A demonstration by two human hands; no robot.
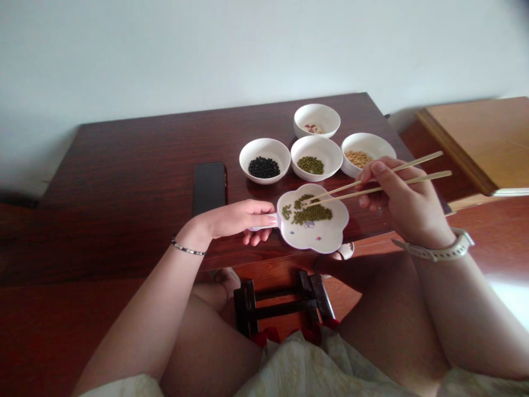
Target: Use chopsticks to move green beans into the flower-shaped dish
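Note:
My left hand is closed round the short handle of a white flower-shaped dish with a lilac rim. Green mung beans lie spread across the dish, with a small cluster apart near the handle. In my right hand is a pair of wooden chopsticks. Their tips touch down among the mung beans, slightly apart; whether a bean is between them is too small to tell. Just behind the dish stands a white bowl holding more mung beans.
Nearby are a bowl of black beans, a bowl of tan beans and a bowl with reddish-white pieces. A black phone lies left on the dark wooden table. A stool shows below the table edge.

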